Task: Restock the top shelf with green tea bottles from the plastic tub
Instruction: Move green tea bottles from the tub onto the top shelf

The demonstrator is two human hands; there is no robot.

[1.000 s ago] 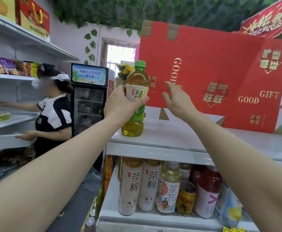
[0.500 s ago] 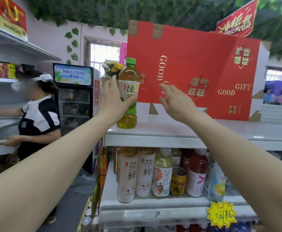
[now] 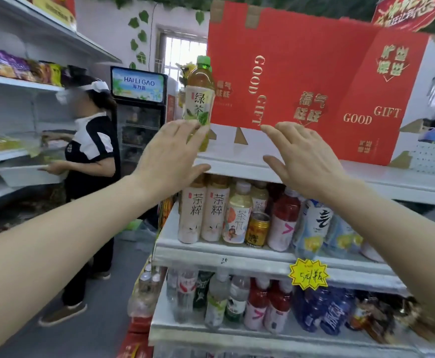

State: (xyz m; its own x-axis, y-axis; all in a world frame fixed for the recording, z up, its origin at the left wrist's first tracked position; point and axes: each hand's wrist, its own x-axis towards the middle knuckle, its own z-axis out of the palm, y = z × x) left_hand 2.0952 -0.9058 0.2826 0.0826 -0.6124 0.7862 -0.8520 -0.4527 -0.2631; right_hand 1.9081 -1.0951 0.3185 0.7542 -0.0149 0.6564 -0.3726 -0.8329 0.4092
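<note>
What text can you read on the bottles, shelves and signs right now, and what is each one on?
"HAI LI GAO" and "海力高": fridge sign
"GOOD GIFT" and "福气旺旺": red box
"绿茶": green tea bottle
"茶粹": two pale bottles
"5元/瓶", handwritten: yellow star tag
"25", it seems: shelf edge
Red banner and the lowest bottles: too blurred to read.

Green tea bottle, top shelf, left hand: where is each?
green tea bottle point(image 3: 198, 104): head view, on its label.
top shelf point(image 3: 237, 157): head view, bare white surface.
left hand point(image 3: 171, 152): head view, back of the hand.
</note>
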